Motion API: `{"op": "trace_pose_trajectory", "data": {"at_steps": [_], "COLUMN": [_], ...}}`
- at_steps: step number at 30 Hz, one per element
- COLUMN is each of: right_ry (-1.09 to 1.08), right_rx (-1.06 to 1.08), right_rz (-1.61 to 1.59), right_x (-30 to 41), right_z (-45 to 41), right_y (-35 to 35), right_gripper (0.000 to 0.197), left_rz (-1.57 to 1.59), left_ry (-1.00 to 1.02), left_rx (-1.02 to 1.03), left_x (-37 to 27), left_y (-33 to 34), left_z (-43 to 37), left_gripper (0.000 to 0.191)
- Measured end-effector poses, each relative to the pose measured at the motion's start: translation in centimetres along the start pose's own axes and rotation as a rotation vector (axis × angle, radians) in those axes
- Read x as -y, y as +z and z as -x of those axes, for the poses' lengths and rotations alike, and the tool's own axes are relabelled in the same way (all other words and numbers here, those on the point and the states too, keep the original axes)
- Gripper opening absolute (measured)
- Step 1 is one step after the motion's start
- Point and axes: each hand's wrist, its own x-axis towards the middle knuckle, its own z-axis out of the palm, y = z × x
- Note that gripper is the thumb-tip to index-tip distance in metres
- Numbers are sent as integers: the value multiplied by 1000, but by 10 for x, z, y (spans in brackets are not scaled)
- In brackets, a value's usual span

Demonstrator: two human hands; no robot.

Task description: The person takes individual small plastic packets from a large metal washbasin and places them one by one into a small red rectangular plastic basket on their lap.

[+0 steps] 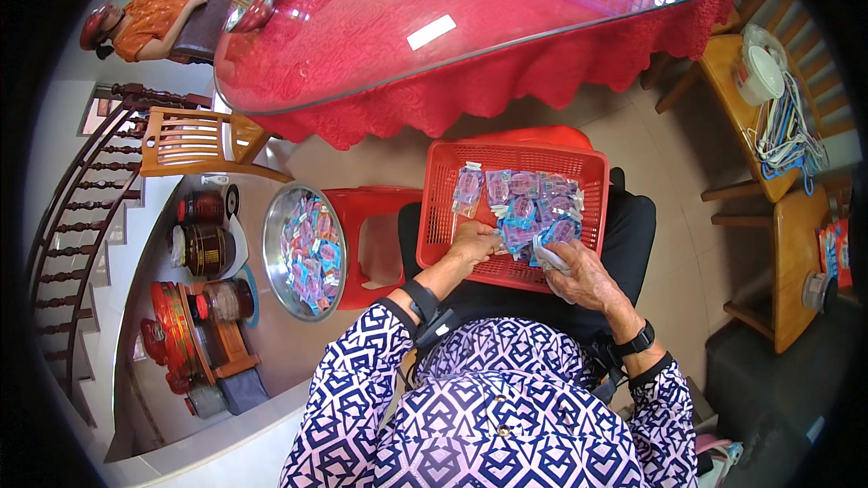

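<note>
A red plastic basket (441, 179) rests across my lap with several small blue and purple plastic packets (525, 213) inside. My left hand (475, 242) is at the basket's near left part, its fingertips pinching the edge of a blue packet. My right hand (584, 276) is closed around a crumpled white cloth (550, 259), which lies against the packets at the near right. A separate purple packet (468, 190) lies at the basket's left side, apart from the pile.
Left of the basket, a steel basin (271, 278) full of similar packets sits on a red plastic stool (352, 251). Ahead stands a glass-topped table with a red cloth (352, 74). Wooden chairs (790, 257) at right hold hangers and a white tub. A person (149, 24) sits far left.
</note>
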Motion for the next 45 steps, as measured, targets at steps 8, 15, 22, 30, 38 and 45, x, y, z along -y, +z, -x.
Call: {"op": "trace_pose_trajectory", "data": {"at_steps": [8,15,22,30,38,45], "right_ry": [-51,-241,-426,-489,-396,-424], "right_rx": [-47,-327,-445,-527,-423,-391], "right_rz": [5,23,269,415,325,217], "right_x": [0,56,86,102,107,113], "right_z": [-4,-34,-40,-46,-31,-38], "right_y": [4,-11,26,2,18,-2], "right_gripper": [33,39,37,47,47,39], "left_rz": [799,1053,1189,1191,1218,1138], "left_ry": [225,389,407,488,565,533], "left_rx": [136,383,527,482,469,479], "left_x": [1,-18,-40,-49,-45,-36], "left_y": [-38,-17,-9,-15,-17,-21], "left_z": [25,59,83,102,99,94], "left_gripper": [5,11,41,41,40,40]}}
